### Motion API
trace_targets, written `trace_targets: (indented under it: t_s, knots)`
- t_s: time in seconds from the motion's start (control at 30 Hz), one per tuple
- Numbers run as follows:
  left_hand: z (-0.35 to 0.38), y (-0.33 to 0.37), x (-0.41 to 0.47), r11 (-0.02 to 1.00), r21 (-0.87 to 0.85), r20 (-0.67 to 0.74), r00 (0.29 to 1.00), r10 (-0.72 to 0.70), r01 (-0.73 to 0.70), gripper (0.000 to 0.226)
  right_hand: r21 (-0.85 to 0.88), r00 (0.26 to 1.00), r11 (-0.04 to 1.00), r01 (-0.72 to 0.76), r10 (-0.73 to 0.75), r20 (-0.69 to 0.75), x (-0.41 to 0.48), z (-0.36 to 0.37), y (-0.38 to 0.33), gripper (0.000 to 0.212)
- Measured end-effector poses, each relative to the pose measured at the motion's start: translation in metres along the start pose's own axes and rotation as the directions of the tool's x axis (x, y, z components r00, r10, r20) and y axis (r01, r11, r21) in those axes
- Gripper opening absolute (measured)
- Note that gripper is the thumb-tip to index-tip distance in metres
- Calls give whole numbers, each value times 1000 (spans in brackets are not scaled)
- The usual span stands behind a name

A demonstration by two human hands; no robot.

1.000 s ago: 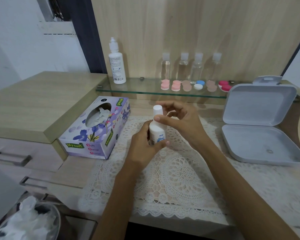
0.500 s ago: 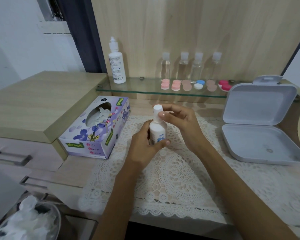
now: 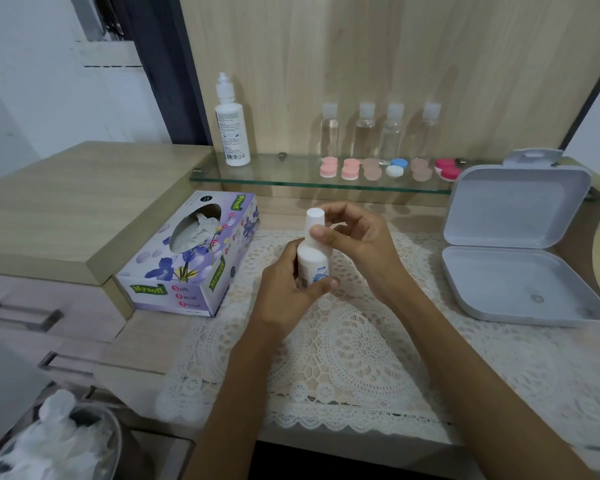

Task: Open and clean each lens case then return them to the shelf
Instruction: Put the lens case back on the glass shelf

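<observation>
While the mat's (image 3: 343, 358) front lies bare, a bottle (image 3: 312, 263) is held.
Left hand (image 3: 284, 292) grips its body; right hand (image 3: 361, 244) pinches its cap (image 3: 314, 216).

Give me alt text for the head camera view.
A left hand grips a small white bottle over a lace mat while the right hand pinches its cap. Behind, a glass shelf holds lens cases; a tissue box lies left, an open grey box right.

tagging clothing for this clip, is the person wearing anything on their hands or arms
Nothing shows. The left hand and right hand are bare, no gloves, rings or watch; both forearms are uncovered, with no sleeve in view.
</observation>
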State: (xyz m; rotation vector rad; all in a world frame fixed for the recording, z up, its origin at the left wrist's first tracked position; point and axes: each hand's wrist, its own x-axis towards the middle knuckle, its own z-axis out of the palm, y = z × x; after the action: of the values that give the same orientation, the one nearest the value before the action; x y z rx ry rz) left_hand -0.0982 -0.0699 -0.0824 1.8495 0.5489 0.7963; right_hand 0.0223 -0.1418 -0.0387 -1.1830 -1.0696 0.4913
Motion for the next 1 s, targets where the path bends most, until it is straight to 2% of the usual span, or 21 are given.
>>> trace_targets:
  t_s: [0.13, 0.23, 0.33, 0.5, 0.6, 0.7, 0.8, 0.9, 1.0]
  knots:
    - [0, 0, 0, 1000, -3, 1, 1000, -4, 4, 56, -53, 1000, 998, 14, -15, -11, -1, 0, 0, 30]
    - [0, 1, -1, 1000, 1, 2, 1000, -2, 2, 56, -74, 999, 997, 34, -31, 43, -2, -1, 0, 38]
    - [0, 2, -1, 1000, 1, -1, 1000, 4, -4, 54, -35, 998, 999, 16, -13, 69, -2, -2, 0, 34]
    - [0, 2, -1, 1000, -5, 2, 1000, -2, 2, 56, -95, 1000, 995, -14, 12, -17, -2, -1, 0, 18]
    - [0, 2, -1, 1000, 1, 1, 1000, -3, 3, 56, -147, 999, 989, -5, 0, -35, -2, 2, 1, 30]
    - [0, 2, -1, 1000, 2, 0, 1000, -3, 3, 53, -101, 999, 995, 0, 5, 53, -3, 4, 1, 38]
    - [0, 2, -1, 1000, -1, -5, 1000, 0, 0, 56, -66, 997, 998, 5, 0, 82, -3, 2, 1, 30]
    - [0, 1, -1, 1000, 5, -3, 1000, 5, -5, 56, -107, 999, 994, -3, 7, 34, -2, 2, 2, 18]
    - [0, 3, -1, 1000, 21, -1, 1000, 7, -7, 58, -136, 1000, 990, -28, 26, -14, -2, 4, 3, 27]
